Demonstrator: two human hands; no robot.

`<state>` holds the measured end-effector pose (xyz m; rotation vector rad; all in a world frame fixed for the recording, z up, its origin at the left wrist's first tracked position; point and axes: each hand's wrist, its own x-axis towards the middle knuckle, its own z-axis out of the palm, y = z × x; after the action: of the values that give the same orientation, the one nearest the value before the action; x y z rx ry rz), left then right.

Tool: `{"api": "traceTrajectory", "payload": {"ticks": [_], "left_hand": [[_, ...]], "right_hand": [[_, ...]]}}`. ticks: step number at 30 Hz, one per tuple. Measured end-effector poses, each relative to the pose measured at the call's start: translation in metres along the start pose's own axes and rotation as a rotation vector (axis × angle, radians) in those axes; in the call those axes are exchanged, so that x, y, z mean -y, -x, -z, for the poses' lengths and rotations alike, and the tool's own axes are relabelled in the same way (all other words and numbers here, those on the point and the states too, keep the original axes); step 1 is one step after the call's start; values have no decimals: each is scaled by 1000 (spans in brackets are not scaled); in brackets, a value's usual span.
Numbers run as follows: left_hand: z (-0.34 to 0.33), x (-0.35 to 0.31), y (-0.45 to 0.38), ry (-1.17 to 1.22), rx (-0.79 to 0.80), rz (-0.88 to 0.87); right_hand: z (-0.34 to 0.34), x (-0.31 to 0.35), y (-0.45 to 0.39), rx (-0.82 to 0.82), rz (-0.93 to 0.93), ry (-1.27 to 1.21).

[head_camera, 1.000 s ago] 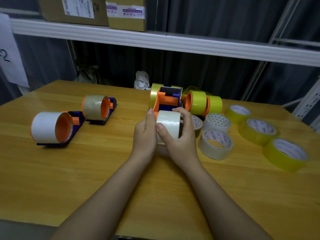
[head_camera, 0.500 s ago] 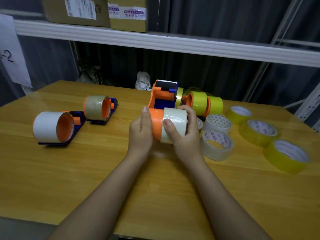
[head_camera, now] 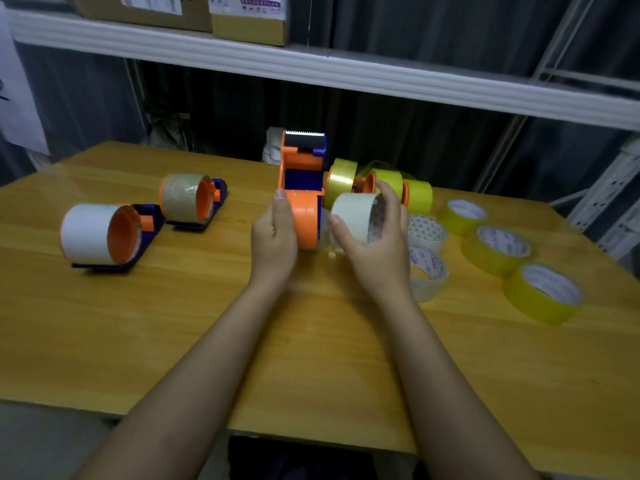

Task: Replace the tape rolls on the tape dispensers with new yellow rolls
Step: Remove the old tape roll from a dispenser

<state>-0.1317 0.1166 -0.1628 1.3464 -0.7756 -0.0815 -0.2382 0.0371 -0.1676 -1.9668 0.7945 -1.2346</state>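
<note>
My left hand [head_camera: 275, 237] grips an orange and blue tape dispenser [head_camera: 301, 174] by its orange hub, tilted up off the wooden table [head_camera: 173, 323]. My right hand [head_camera: 375, 240] holds a white tape roll [head_camera: 353, 216] just right of the hub, apart from it. Behind them stand dispensers carrying yellow rolls [head_camera: 341, 183]. At the right lie three loose yellow rolls [head_camera: 542, 296]. On the left lie two more dispensers, one with a white roll [head_camera: 90, 233], one with a clear brownish roll [head_camera: 181, 197].
Two pale used rolls [head_camera: 427, 271] lie by my right wrist. A white shelf [head_camera: 311, 67] with cardboard boxes runs above the table's back edge. A metal rack [head_camera: 609, 202] stands at far right. The near table edge is below my forearms.
My right hand has pulled the white roll rightward off the orange hub. My left hand has lifted the dispenser higher.
</note>
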Motion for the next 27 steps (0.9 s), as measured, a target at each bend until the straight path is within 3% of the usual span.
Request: {"api": "traceTrajectory", "payload": {"ticks": [8, 15, 22, 27], "left_hand": [[-26, -22, 4, 32, 106, 4], [-52, -42, 11, 36, 161, -9], [-67, -52, 24, 50, 229, -6], [-68, -55, 29, 66, 265, 3]], "right_hand": [[68, -12, -16, -87, 18, 270], [144, -30, -17, 133, -102, 599], [166, -35, 2, 361, -139, 980], [153, -44, 2, 431, -152, 910]]}}
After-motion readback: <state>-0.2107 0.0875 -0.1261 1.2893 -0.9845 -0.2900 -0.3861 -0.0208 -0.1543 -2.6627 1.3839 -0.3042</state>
